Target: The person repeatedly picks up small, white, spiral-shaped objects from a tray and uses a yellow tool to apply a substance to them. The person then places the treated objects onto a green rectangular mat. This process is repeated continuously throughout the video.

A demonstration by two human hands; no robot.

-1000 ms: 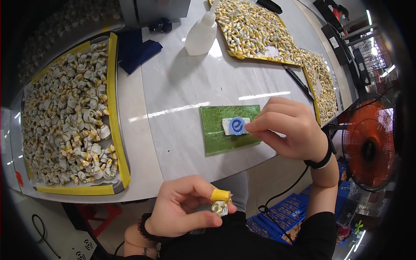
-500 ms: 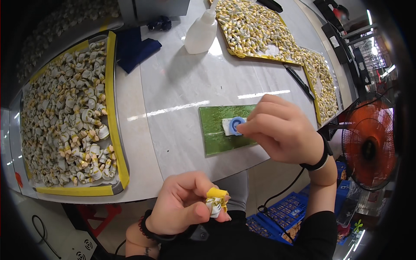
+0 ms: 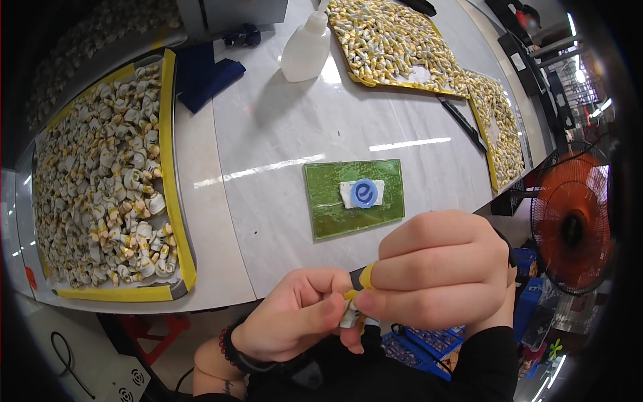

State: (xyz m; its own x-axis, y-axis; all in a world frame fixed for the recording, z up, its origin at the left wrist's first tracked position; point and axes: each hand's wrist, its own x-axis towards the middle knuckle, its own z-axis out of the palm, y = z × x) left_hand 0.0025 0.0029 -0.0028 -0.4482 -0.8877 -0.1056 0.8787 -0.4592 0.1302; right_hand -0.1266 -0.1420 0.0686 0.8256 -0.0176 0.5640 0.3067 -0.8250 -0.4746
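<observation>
My left hand pinches a small white-and-yellow figurine between thumb and fingers, low in front of my body. Closed fingers of my right hand meet it from the right, thumb tip against the figurine. A bit of yellow shows at the right index fingertip; whether it is a finger cover or a held part I cannot tell. Beyond the hands, a green rectangular slab lies on the table. On it rests a white pad bearing a small round blue dish.
A tray of similar white figurines with yellow-taped edges stands at left. Two more full trays sit at the far right, a black pen-like tool beside them. There is also a white pump bottle, a dark blue cloth and an orange fan.
My right hand has come back from the blue dish toward me and down to the figurine in my left hand. The left hand stays nearly in place, still holding the figurine.
</observation>
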